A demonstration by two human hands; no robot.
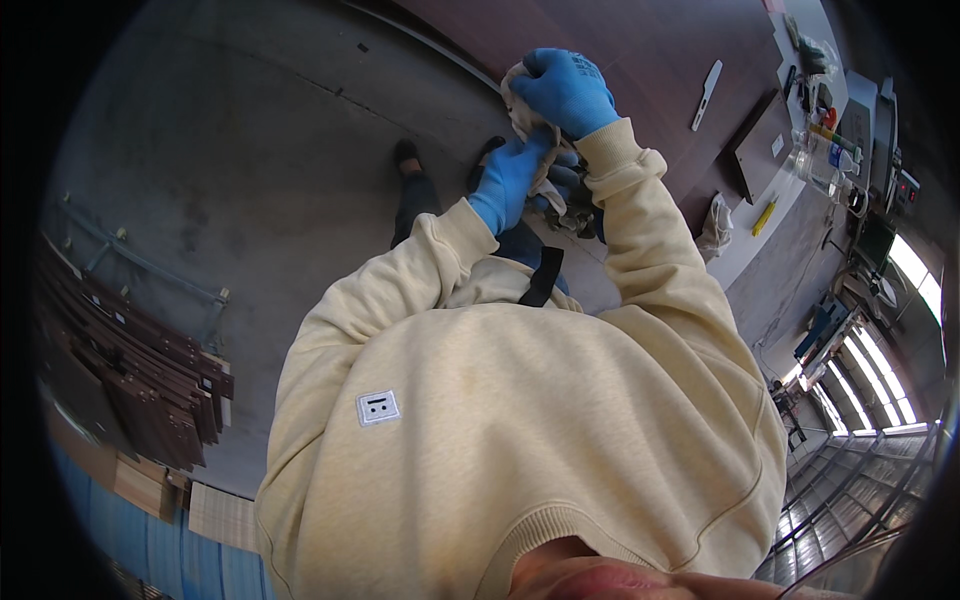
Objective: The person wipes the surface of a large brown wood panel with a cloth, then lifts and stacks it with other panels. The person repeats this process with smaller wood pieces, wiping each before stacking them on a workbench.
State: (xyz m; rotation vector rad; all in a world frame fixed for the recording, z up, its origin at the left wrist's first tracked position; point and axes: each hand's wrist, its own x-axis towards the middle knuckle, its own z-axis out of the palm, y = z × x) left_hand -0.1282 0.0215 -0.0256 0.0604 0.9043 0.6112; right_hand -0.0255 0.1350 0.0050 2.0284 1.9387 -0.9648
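Head view: crumpled off-white cloth [519,114] by the left edge of a wide, flat, reddish-brown panel [650,65], contact with it impossible to tell. Blue-gloved right hand [568,92] closed around the upper part, blue-gloved left hand [507,182] closed on it lower down; perhaps held two-handed to keep limp material gathered. Long axis roughly along the panel's left edge, lower end pointing back toward the body. Long, pale, flat blade [707,95] lying on the panel, apart from both hands, seemingly left within reach.

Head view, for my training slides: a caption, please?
Blue-gloved left hand and right hand gripping a pale cloth by a brown panel's edge.
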